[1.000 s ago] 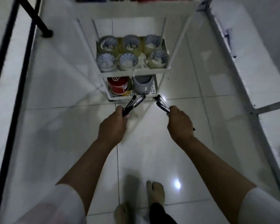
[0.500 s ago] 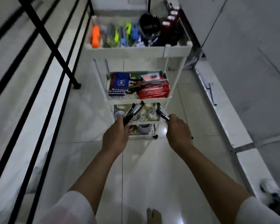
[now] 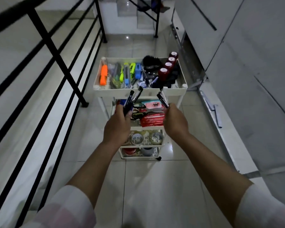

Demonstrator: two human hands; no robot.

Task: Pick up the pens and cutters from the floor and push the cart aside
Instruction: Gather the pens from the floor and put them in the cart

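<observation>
Raised since half a second ago, both hands and their pens now level with the top tray of the white cart (image 3: 139, 93), no longer down by its lower shelves. Fingers hidden behind knuckles; pen bodies dark and blurred, count unclear. Left hand (image 3: 117, 125) closed around a bundle of pens (image 3: 132, 99); right hand (image 3: 175, 121) closed around more dark pens (image 3: 162, 99). Cutters (image 3: 122, 74) lying in the top tray. Glossy tiled floor (image 3: 155, 186) beneath the cart, black railing (image 3: 56, 51) left of it.
</observation>
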